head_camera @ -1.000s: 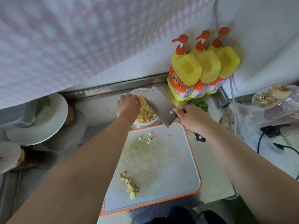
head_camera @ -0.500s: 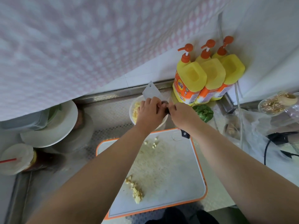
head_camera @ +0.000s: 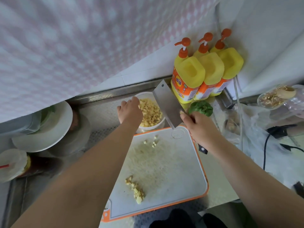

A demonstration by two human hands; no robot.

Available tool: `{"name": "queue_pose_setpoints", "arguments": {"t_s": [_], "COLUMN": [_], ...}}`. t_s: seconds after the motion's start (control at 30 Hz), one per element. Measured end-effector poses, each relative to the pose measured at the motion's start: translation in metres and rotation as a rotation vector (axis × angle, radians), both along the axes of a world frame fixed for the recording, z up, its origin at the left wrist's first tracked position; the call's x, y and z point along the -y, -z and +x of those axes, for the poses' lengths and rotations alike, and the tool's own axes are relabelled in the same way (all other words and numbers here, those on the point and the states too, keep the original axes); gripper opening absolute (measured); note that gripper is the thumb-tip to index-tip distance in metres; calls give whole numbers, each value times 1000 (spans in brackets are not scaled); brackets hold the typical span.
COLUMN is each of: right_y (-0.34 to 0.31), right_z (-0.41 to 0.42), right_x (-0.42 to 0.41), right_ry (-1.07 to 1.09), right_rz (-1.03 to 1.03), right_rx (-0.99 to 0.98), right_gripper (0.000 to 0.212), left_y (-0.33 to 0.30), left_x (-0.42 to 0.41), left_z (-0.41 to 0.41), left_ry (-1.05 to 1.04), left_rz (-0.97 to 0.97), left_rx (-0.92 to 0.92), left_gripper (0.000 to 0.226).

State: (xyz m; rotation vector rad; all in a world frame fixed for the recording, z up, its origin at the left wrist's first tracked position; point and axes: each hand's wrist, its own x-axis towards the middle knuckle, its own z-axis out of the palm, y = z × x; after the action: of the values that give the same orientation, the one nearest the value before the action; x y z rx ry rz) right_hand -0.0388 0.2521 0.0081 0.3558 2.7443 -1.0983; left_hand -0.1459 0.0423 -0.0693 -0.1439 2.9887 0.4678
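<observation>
Head view: white bowl [head_camera: 152, 128] holds diced yellow cubes [head_camera: 150, 112].

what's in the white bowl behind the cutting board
Small yellow diced cubes fill the bowl. The left hand covers its left part, and the cleaver hides its right rim.

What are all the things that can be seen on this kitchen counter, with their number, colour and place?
cutting board: one, white with orange rim, centre
cleaver: one, steel, tilted above the board's far right corner
bowl: one, white, behind the board
cubes: many, yellow, in the bowl; a few loose on the board
pump bottles: three, yellow with orange pumps, against the far wall
vegetable: one, green, before the bottles
plates: count unclear, white, left
lidded cup: one, red straw, far left
left hand: over the bowl's left rim, fingers at the cubes
right hand: grips the cleaver's handle
</observation>
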Motion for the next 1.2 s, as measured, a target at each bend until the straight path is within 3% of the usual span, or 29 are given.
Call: {"name": "queue_pose_setpoints", "arguments": {"t_s": [0.1, 0.2, 0.3, 0.43, 0.63, 0.73, 0.8, 0.93, 1.07, 1.2], "right_y": [20, 45, 77, 112, 131, 134, 134, 136, 135, 130], "right_z": [29, 64, 98, 123, 111, 107, 111, 124, 139, 144], "right_x": [-14, -25, -41, -53, -24, -9, 1, 22, 24, 8], "right_ry": [9, -38, -167, -373, -346, -358, -419, -600, -724, -785], "right_rz": [119, 237, 296, 377, 519, 546, 518, 411, 368, 291], "right_rx": [-1, -171, -394, -418, -418, -378, -368, -400, -382, -329], "right_gripper": [31, 19, 20, 31, 22, 23, 19, 29, 22, 27], "left_y": [1, 2, 9, 33, 75, 91, 98, 100, 97, 87], "left_x": [-2, 1, 10, 36, 70, 79, 78, 69, 67, 80], "left_z": [4, 18, 44, 88, 151, 176, 189, 211, 240, 257], "left_ry": [101, 137, 65, 37, -51, -95, -76, -61, -22, -86], "left_rz": [18, 34, 138, 216, 213, 181, 159, 159, 273, 412], "left_rx": [-50, -140, -304, -476, -140, -4, 9, -20, -61, -18], "left_gripper": [38, 35, 36, 25, 44, 68, 77, 70, 59, 69]}}
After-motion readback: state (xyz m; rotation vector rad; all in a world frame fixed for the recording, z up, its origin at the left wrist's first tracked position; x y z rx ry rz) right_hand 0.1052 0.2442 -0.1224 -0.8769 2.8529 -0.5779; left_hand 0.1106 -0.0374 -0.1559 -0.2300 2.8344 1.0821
